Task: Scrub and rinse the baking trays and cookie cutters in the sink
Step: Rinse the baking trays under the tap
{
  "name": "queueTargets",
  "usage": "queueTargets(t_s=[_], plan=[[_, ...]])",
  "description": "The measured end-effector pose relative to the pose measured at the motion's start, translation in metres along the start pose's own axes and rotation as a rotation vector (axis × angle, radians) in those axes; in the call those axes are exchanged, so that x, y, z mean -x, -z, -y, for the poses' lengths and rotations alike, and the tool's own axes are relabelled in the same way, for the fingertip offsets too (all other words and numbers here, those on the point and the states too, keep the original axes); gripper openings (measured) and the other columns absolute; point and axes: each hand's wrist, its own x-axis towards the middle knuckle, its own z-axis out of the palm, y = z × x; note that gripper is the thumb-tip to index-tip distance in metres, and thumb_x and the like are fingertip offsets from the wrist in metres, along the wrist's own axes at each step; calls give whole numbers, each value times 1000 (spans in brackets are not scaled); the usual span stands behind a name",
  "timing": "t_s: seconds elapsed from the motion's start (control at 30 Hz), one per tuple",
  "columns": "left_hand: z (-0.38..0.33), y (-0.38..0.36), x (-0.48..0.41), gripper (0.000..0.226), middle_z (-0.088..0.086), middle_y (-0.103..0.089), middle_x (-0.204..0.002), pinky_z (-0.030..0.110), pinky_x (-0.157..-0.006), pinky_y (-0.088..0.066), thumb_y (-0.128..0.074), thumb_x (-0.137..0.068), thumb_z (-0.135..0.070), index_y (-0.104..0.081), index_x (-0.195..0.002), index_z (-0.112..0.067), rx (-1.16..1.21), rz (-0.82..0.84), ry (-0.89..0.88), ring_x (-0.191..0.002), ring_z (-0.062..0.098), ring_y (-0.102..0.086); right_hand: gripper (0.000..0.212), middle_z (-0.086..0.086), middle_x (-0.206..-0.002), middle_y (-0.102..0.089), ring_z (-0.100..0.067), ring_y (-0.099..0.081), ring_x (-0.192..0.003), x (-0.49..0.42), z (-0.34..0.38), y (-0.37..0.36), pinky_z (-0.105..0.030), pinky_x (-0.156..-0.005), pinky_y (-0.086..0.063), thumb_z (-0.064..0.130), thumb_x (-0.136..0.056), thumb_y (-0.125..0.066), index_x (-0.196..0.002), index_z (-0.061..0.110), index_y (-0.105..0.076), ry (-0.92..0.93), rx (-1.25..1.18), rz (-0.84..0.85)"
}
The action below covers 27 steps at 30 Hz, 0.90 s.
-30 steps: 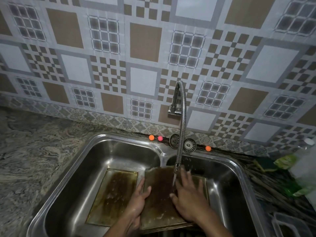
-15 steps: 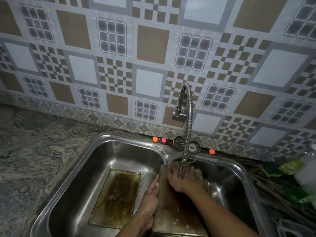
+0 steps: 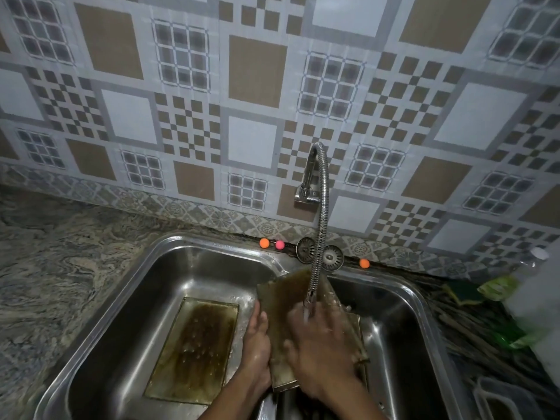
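Double steel sink [image 3: 100, 322] – 2 basins, set in a mottled stone countertop [image 3: 45, 268] below a patterned tiled wall [image 3: 251, 71].

Item 1: stained baking tray [image 3: 281, 295]; held tilted above the divider and the right basin, far end raised towards the wall, near end low; brown residue across its face.
Item 2: second baking tray [image 3: 197, 350]; lies flat on the floor of the left basin; dark brown stain down its middle, wet.
Item 3: left hand [image 3: 257, 347]; clasps the left edge of the stained baking tray, fingers pointing away from the person.
Item 4: right hand [image 3: 321, 350]; laid flat on the tray's face with fingers spread, grasping nothing; blurred.
Item 5: flexible tap [image 3: 318, 225]; wall-mounted, spout hanging over the tilted tray – water runs onto the right hand.

Back ledge: 2 metal strainers [image 3: 332, 257] either side of the tap hose; 3 small balls [image 3: 264, 243], 2 orange and 1 pink.
Right counter: green sponge [image 3: 462, 294]; pale plastic bottle [image 3: 536, 286]; both well apart from the hands.
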Motion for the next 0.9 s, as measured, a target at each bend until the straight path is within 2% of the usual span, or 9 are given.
queueTargets(t_s=[0.1,0.17,0.23,0.37,0.57,0.67,0.77,0.83,0.9], plan=[[-1,-1,7,39,8,-70,-119,38,-82,-57,-41,-103,-22,-47,-138,-40,-21,23,15,-101,24,-70,51,9,-130,-62,-13,-51,-129,12,12,-15,-40,-114,-10,49,-86,-39,-124,27,-65,225,71,25],[0,1,8,38,5,-71,-116,43,-86,-56,-43,-102,-22,-47,-133,-44,12,28,10,-102,26,-70,65,5,-146,-47,-18,-33,-141,13,-11,-3,-43,-112,-13,61,-94,-19,-138,26,-52,91,-3,35],[6,0,5,39,3,-67,-125,48,-92,-54,-44,-102,-22,-48,-134,-44,14,46,15,-109,26,-67,86,1,-161,-7,-22,2,-149,-4,-39,5,-44,-119,4,70,-87,2,-153,20,-17,-41,-41,-16],[14,-5,2,33,-1,-62,-131,44,-99,-50,-41,-103,-29,-54,-128,-46,-152,148,0,-121,20,-59,71,3,-162,2,-25,11,-149,-61,-31,9,-50,-118,11,59,-94,-13,-155,22,-7,-189,-142,56],[-1,1,-1,43,11,-70,-112,22,-68,-56,-31,-105,-36,-61,-126,-13,-123,20,-32,-88,11,-71,54,6,-162,-7,-13,3,-149,-74,20,0,-49,-120,1,31,-101,-27,-153,24,-16,265,-107,106],[-8,17,-14,38,2,-66,-124,32,-84,-54,-33,-105,-37,-56,-134,-28,-99,-30,-66,-105,16,-66,56,10,-162,-10,-9,1,-149,-34,13,1,-42,-121,1,41,-100,-22,-154,29,-14,413,-95,55],[-11,16,-21,35,-1,-65,-127,43,-91,-55,-39,-104,-30,-54,-134,-40,-92,-17,-93,-108,21,-66,74,2,-163,-2,-22,2,-150,-34,-30,7,-47,-120,-1,69,-90,-12,-153,29,-11,52,-46,15],[-7,8,-17,34,-13,-63,-121,24,-76,-58,-38,-104,-27,-52,-134,-37,-117,5,-105,-101,8,-65,74,-3,-162,7,-27,7,-149,-46,-42,11,-53,-119,1,63,-95,-19,-154,22,-1,-200,-71,62],[-1,-4,-12,31,-19,-61,-113,10,-65,-52,-33,-106,-25,-51,-131,-31,-134,44,-114,-93,-4,-61,67,-3,-163,7,-27,10,-149,-57,-24,7,-54,-118,4,53,-99,-17,-154,20,2,-202,-127,96]])
